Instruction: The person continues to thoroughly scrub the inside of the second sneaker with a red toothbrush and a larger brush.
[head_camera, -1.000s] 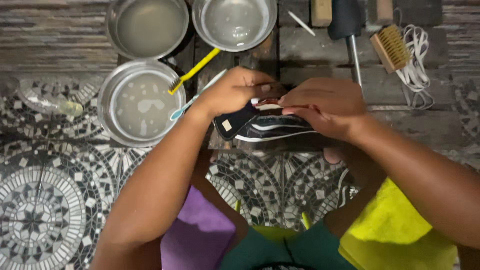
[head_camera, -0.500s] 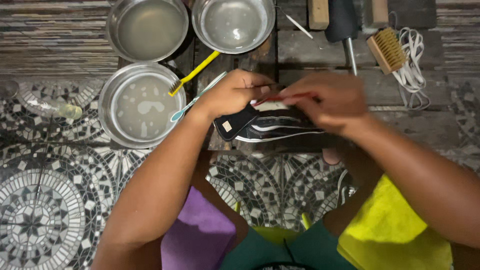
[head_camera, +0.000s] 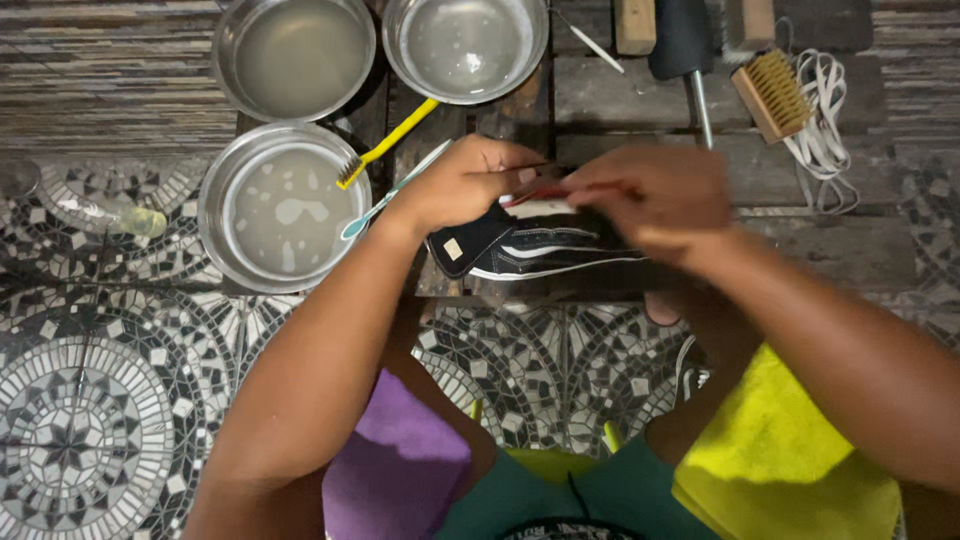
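Wooden surface (head_camera: 620, 95) carries 3 metal bowls (head_camera: 285, 205), 2 toothbrushes (head_camera: 385, 148); left hand (head_camera: 470, 180) and right hand (head_camera: 650, 200) fingers clasp 1 black sneaker (head_camera: 530, 250) at its near edge.

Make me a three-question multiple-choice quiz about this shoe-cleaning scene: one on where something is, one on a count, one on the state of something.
1. Where does the wooden scrub brush lie?
A. inside a bowl
B. at the top right, beside the white laces
C. on the purple cloth

2. How many metal bowls are in view?
A. two
B. three
C. five

3. What state is the black shoe in?
A. held by both hands
B. floating in a bowl
C. lying untouched

Answers:
1 B: the brush rests on the wooden boards next to the laces.
2 B: one bowl sits near the left hand, two more above it.
3 A: the left hand and the right hand both rest on the shoe's top.
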